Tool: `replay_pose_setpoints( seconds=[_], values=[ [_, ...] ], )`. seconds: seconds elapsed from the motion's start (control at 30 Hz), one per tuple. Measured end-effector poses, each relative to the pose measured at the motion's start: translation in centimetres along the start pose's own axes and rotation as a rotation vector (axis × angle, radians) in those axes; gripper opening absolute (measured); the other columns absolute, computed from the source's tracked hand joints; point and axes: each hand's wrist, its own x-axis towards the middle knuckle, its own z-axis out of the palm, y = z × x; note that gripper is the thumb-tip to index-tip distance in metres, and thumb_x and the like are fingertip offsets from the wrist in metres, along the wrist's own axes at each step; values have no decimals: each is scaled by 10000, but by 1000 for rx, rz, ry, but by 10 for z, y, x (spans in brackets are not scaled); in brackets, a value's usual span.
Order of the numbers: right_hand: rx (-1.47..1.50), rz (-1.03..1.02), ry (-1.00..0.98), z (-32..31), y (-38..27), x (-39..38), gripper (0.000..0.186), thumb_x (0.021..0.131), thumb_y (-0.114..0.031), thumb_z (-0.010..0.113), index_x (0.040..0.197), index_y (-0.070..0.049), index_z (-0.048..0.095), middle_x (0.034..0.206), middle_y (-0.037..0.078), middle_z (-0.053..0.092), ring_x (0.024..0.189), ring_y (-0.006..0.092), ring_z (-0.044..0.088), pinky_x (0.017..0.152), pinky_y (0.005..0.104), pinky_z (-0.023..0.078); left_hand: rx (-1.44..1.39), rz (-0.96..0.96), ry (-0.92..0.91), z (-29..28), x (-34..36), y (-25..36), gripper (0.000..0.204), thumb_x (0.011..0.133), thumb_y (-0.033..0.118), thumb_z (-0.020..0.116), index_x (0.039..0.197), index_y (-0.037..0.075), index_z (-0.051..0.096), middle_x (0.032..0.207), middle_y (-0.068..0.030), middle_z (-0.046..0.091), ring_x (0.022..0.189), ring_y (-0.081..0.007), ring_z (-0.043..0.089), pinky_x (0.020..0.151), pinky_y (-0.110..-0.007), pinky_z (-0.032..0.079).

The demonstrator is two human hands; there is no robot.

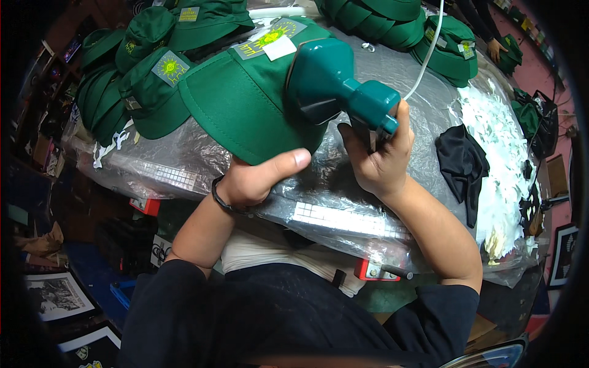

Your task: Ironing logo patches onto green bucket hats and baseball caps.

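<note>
A green bucket hat (236,104) with a wide stitched brim lies on the plastic-covered table before me. My left hand (261,181) grips the near edge of its brim, thumb on top and fingers hidden underneath. In my right hand (386,156) is the handle of a teal hand-held heat press (325,76) with a white cord. The press stands tilted against the hat's right side, its face turned toward the cloth. On the crown is a grey patch (248,49) with a yellow-green emblem, partly covered by a small white piece (280,49).
Green hats with similar patches are piled at the left (156,92) and far side (374,21); another stack (451,52) stands at the right. A black cloth (463,165) lies beside white scraps (500,165). Red clamps (371,270) sit at the near edge. Another person's hand (496,49) shows far right.
</note>
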Motion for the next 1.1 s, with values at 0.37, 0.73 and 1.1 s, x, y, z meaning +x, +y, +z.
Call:
replay_pose_setpoints(
  seconds=[0.37, 0.73, 1.1],
  values=[
    [309, 262, 123, -11, 16, 2, 431, 855, -120, 706, 1206, -22, 476, 979, 79, 645, 851, 143, 607, 752, 281, 484, -785, 22, 162, -3, 7, -11, 386, 880, -28, 468, 1263, -68, 497, 1164, -187, 625, 1066, -284, 637, 946, -410, 511],
    [82, 86, 30, -6, 7, 9, 486, 817, -107, 724, 1211, -14, 455, 824, 109, 677, 686, 218, 686, 643, 283, 513, -640, -19, 121, -2, -3, -6, 279, 882, -42, 511, 1151, -52, 583, 1078, -140, 654, 987, -206, 653, 905, -324, 521],
    [20, 60, 29, -3, 7, 8, 461, 819, -99, 715, 1194, -14, 460, 805, 120, 678, 654, 243, 686, 619, 292, 511, -608, -6, 123, -4, -3, -8, 285, 875, -35, 526, 1153, -54, 586, 1072, -132, 657, 971, -196, 654, 882, -309, 523]
  ],
)
